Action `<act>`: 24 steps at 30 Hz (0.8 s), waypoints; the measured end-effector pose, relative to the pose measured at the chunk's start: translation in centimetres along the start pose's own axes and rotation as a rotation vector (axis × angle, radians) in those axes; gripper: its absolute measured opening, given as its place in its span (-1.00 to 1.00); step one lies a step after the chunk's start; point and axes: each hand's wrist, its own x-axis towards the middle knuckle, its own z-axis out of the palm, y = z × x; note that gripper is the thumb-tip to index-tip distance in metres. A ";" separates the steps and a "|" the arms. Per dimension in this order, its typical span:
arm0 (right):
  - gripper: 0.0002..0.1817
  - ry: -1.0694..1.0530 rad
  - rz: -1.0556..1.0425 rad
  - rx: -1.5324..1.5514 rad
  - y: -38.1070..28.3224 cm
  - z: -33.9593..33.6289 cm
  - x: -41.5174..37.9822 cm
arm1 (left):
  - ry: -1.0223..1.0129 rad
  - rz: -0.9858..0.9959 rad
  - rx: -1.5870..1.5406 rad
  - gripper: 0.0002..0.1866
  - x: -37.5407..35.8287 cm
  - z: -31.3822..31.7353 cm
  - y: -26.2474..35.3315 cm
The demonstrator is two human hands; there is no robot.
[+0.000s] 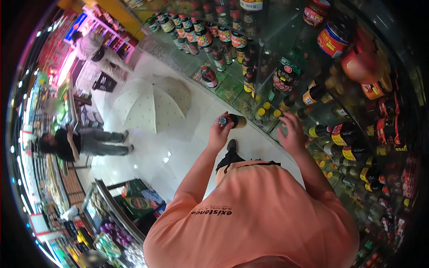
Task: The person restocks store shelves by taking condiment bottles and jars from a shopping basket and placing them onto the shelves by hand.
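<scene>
My left hand (pixel 219 132) is wrapped around a dark bottle (pixel 238 121) with a light-coloured label, held out over the floor in front of me. Its dark round cap (pixel 222 120) shows by my fingers. On the other side, my right hand (pixel 292 132) reaches to the edge of the glass shelving, fingers spread and holding nothing. Close to those fingertips stand several small bottles with yellow caps (pixel 267 106). A dark pouch (pixel 286 73) with a green top sits on the shelf beyond them.
Glass shelves (pixel 232 82) packed with sauce bottles and jars run along my right. An open pale umbrella (pixel 153 103) lies on the tiled floor (pixel 203 105). A person (pixel 85 144) stands at the left, another person (pixel 99 51) farther back. A produce display (pixel 114 214) is at lower left.
</scene>
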 end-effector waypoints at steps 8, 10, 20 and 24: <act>-0.29 -0.088 0.405 -0.370 1.1 3.3 0.9 | -0.108 0.125 0.171 -0.64 18.1 -7.0 -5.5; -0.25 -0.108 0.447 -0.430 -0.6 3.6 1.5 | -0.170 0.217 0.247 -0.67 21.5 -7.5 -7.3; -0.25 -0.065 0.602 -0.396 -1.4 4.2 2.1 | -0.352 0.335 0.430 -0.70 31.3 -4.7 -10.5; -0.25 -0.065 0.638 -0.397 -1.7 4.3 2.8 | -0.378 0.344 0.313 -0.75 34.1 -2.5 -11.0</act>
